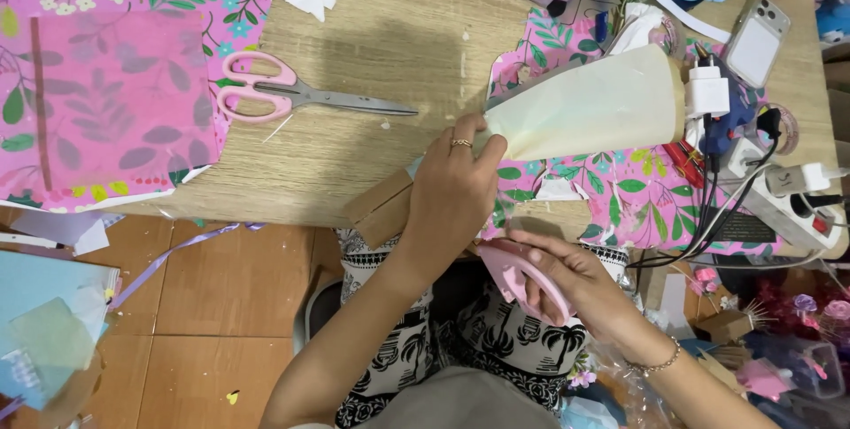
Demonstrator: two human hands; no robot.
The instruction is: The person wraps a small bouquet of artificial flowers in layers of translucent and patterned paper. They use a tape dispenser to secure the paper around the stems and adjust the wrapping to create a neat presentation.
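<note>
Two hands are engaged at the near edge of the counter (372, 172). My left hand (452, 194) has its fingers pinched closed on the narrow tip of a pale paper cone (593, 110), which lies on its side with its wide mouth pointing right, over pink floral wrapping paper (620, 190). My right hand (567, 283) is clenched around a pink tape dispenser (518, 278), held off the counter above my lap. I judge the cone's tip needs a steady pinch so the roll does not loosen, with the dispenser brought up close beside it. Open room lies left of the cone, near the pink scissors (283, 92); to the right, a power strip (788, 208) and its cables crowd the edge.
</note>
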